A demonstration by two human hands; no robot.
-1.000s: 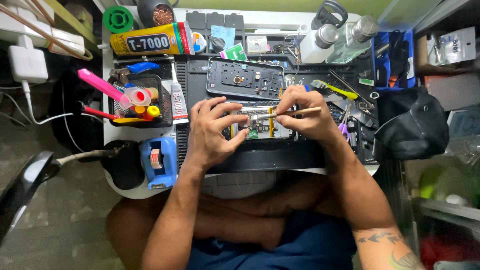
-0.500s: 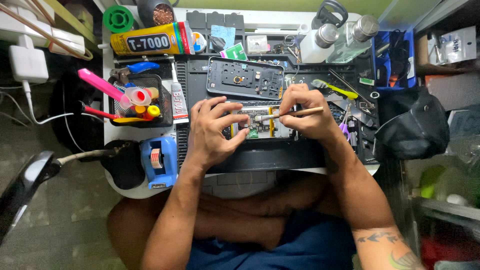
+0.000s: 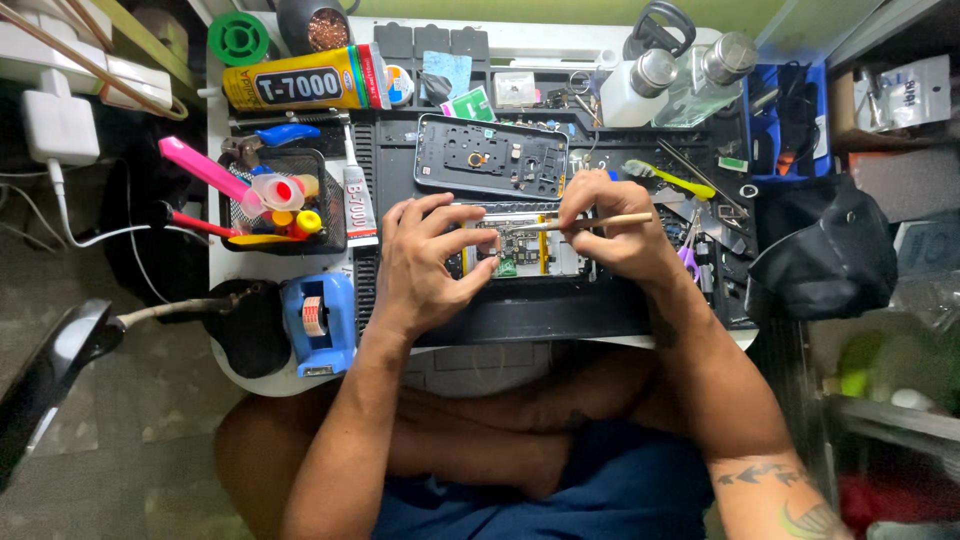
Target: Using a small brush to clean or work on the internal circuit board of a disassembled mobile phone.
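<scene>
An opened phone (image 3: 520, 245) with its circuit board showing lies on a black work mat (image 3: 540, 310). My left hand (image 3: 425, 262) rests on the phone's left side, fingers curled over its edge, holding it down. My right hand (image 3: 610, 228) grips a thin wooden-handled brush (image 3: 590, 222) held almost level, its tip over the board. The phone's detached dark back frame (image 3: 490, 155) lies just beyond the phone on the mat.
A black mesh basket (image 3: 285, 205) of pens and small bottles stands at the left, with a glue tube (image 3: 355, 205) beside it and a large yellow tube (image 3: 300, 82) behind. A blue tape dispenser (image 3: 318, 322) sits at front left. Bottles (image 3: 680, 80) and tools crowd the back right.
The brush in my right hand has shifted slightly over the board and now lies more level. My left hand stays on the phone.
</scene>
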